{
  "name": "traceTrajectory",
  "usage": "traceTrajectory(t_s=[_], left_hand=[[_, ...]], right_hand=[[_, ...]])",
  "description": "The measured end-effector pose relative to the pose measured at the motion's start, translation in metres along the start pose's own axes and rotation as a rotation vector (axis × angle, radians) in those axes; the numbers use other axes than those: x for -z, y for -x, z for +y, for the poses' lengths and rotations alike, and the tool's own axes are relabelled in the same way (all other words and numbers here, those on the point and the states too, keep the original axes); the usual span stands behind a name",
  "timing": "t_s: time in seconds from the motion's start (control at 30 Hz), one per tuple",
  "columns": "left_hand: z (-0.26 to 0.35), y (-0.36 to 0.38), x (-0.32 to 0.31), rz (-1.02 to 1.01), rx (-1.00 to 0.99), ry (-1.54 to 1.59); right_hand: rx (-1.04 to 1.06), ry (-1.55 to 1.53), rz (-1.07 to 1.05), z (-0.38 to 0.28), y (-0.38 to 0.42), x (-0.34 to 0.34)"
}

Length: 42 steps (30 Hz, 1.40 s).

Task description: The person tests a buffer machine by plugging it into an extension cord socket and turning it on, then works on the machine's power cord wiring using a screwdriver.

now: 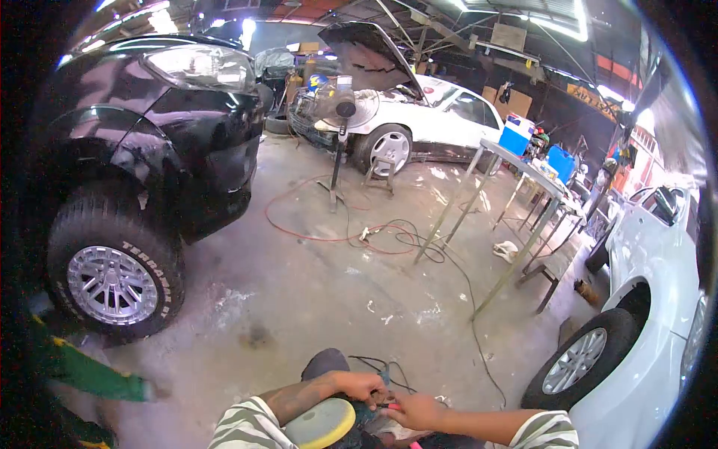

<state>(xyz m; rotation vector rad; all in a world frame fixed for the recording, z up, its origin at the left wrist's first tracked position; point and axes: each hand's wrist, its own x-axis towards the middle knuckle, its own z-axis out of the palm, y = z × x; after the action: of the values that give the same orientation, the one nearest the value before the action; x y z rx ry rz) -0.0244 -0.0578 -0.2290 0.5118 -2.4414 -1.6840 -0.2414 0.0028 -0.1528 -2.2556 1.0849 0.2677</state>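
My left hand (362, 385) and my right hand (419, 411) are close together over my lap. My right hand is closed on a small red-and-black handled tool (390, 406), whose kind I cannot make out. The fingers of my left hand are curled in at the tool's far end, around something small and dark. Beneath my left forearm lies a round pad (321, 425) with a grey face and yellow edge, like a polisher's backing pad. Dark cable (400, 374) loops just beyond my hands.
A black vehicle (187, 142) stands at left, with another person's green sleeve (97, 372) below its wheel. Ahead are a pedestal fan (345, 108), a red hose (299, 233) on the floor and a white car (449, 123). A metal table (532, 173) and pale car (636, 374) stand right.
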Motion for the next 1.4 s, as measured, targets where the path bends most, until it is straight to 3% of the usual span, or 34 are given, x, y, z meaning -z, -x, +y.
traceTrajectory(t_s=[0.03,0.07,0.13,0.17,0.23,0.43,0.47,0.53,0.57,0.63,0.83,0.87,0.93,0.97,1.03,1.07,1.2,1.3,1.37,1.4], left_hand=[[0.0,-0.003,0.003,-0.007,-0.054,-0.034],[0.007,-0.006,0.003,-0.003,-0.057,-0.034],[0.016,-0.008,0.005,-0.083,0.049,-0.125],[0.015,-0.005,0.002,-0.03,0.014,-0.028],[0.0,-0.013,0.0,-0.038,-0.017,-0.061],[0.0,-0.011,-0.002,0.012,0.034,-0.053],[0.002,-0.01,-0.003,0.061,0.056,-0.068],[-0.006,-0.011,-0.005,0.053,0.028,-0.032],[-0.003,-0.01,-0.004,0.047,-0.004,0.003],[0.002,-0.007,-0.002,0.005,0.058,-0.064],[-0.008,-0.005,0.001,-0.062,0.084,-0.047],[-0.01,-0.004,0.002,-0.044,0.101,0.031],[-0.007,-0.001,0.002,-0.028,0.074,0.03],[-0.006,0.0,0.002,-0.014,0.04,0.032],[-0.031,-0.008,-0.002,-0.044,0.065,-0.022],[-0.031,-0.011,-0.001,-0.068,0.084,-0.078],[-0.025,-0.012,0.002,-0.125,0.118,-0.068],[-0.025,-0.009,0.0,-0.108,0.032,-0.033],[-0.032,-0.011,-0.003,-0.077,0.137,0.104],[-0.019,-0.007,0.0,-0.074,0.133,0.102]], right_hand=[[0.164,0.308,0.079,-0.002,0.003,0.003],[0.163,0.312,0.076,-0.001,0.005,0.004],[0.386,0.521,0.074,0.003,0.006,0.004],[0.39,0.529,0.067,0.005,0.001,-0.002],[0.176,0.391,0.068,0.012,-0.011,-0.012],[-0.068,-0.071,0.009,-0.001,-0.014,0.002],[-0.065,-0.074,0.008,-0.001,-0.013,0.004],[0.323,0.529,0.053,0.0,-0.01,0.008],[0.324,0.527,0.058,-0.007,-0.01,0.011],[0.133,0.301,-0.047,-0.02,-0.009,0.015],[0.105,-0.005,0.081,-0.01,-0.017,0.004],[0.113,-0.007,0.082,-0.014,-0.016,0.009],[0.316,0.499,-0.02,-0.025,-0.01,0.022],[0.318,0.497,-0.019,-0.019,-0.015,0.014],[-0.09,0.165,-0.057,0.0,-0.029,-0.006],[-0.092,0.172,-0.059,-0.001,-0.026,-0.003],[0.206,0.248,0.078,-0.009,-0.005,0.007],[0.348,0.334,0.129,0.0,-0.011,-0.001],[0.411,0.421,0.138,0.018,-0.028,-0.015],[-0.05,-0.317,-0.104,0.03,-0.041,-0.027]])
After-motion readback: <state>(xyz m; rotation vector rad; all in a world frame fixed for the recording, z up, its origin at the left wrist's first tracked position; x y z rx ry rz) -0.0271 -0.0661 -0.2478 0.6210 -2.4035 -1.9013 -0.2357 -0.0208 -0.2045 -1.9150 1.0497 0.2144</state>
